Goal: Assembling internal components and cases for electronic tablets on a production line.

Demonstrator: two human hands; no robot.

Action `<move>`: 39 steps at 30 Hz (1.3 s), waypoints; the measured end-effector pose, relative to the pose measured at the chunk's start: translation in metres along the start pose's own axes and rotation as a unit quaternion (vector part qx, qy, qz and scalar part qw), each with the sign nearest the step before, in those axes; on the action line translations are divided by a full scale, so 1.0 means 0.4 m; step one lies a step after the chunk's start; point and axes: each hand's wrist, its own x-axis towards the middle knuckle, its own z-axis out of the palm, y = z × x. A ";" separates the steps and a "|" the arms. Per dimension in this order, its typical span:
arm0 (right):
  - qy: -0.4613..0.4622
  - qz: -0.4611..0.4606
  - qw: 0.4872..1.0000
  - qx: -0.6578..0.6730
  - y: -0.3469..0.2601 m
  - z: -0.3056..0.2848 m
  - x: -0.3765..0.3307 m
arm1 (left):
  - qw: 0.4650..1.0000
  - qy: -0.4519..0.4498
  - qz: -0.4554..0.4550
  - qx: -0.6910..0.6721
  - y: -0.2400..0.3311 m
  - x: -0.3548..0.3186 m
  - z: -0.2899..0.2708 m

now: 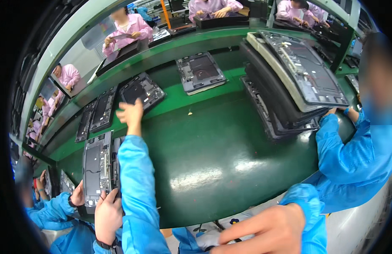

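On the green conveyor table (213, 161), left hand (131, 113) stretched far forward, fingers spread and grip empty, just short of the near edge of an open laptop chassis (142, 89) lying flat, long axis slanting away to the right; wide bare belt to its right, toward the stack of chassis trays (285, 84). Right hand (268, 233) low at the table's near rim, fingers loosely curled, holding nothing visible. Counted along the belt: one more single chassis (200, 73) further right, two (96, 111) to the left, another (96, 169) under a co-worker's hands.
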 end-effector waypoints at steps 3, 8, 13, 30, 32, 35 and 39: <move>-0.220 0.027 0.971 0.092 0.039 -0.169 0.023 | 0.959 0.097 0.249 0.097 0.189 -0.243 -0.145; 0.041 0.374 0.926 -0.019 -0.055 -0.143 -0.192 | 0.929 -0.328 0.171 0.014 0.352 -0.351 0.001; 0.085 0.551 0.810 -0.180 -0.066 -0.103 -0.474 | 0.908 -0.397 0.107 -0.080 0.309 -0.255 0.209; 0.130 0.604 0.783 -0.069 -0.011 -0.139 -0.529 | 0.620 -0.520 -0.115 -0.577 0.025 -0.551 -0.246; 0.123 0.596 0.788 -0.098 -0.007 -0.131 -0.547 | 0.684 -0.513 -0.147 -0.497 -0.044 -0.659 -0.449; 0.071 0.645 0.755 -0.089 0.002 -0.145 -0.522 | 0.657 -0.524 -0.242 -0.485 -0.199 -0.813 -0.603; 0.111 0.641 0.743 -0.158 0.034 -0.132 -0.513 | 0.676 -0.620 0.133 -0.376 -0.457 -0.943 -0.582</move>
